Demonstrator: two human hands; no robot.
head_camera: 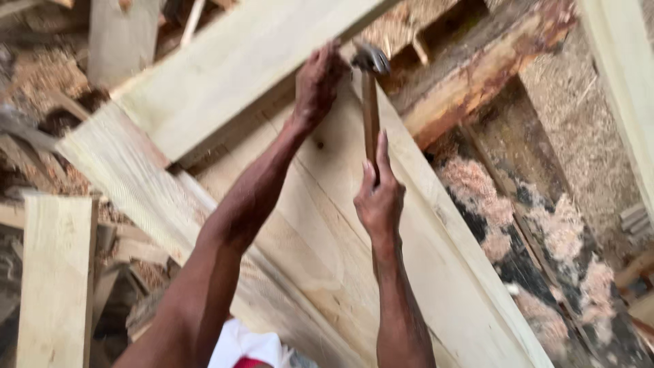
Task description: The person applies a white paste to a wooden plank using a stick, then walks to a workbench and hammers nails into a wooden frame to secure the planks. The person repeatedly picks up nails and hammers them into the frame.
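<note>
Right hand (379, 197) grips hammer (371, 102); left hand (317, 85) on plank (225, 75)

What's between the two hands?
In the head view, only bare pale wooden board lies between the left hand and the right hand holding the hammer.

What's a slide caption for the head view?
Right hand swings hammer while left hand steadies pale plank.
</note>
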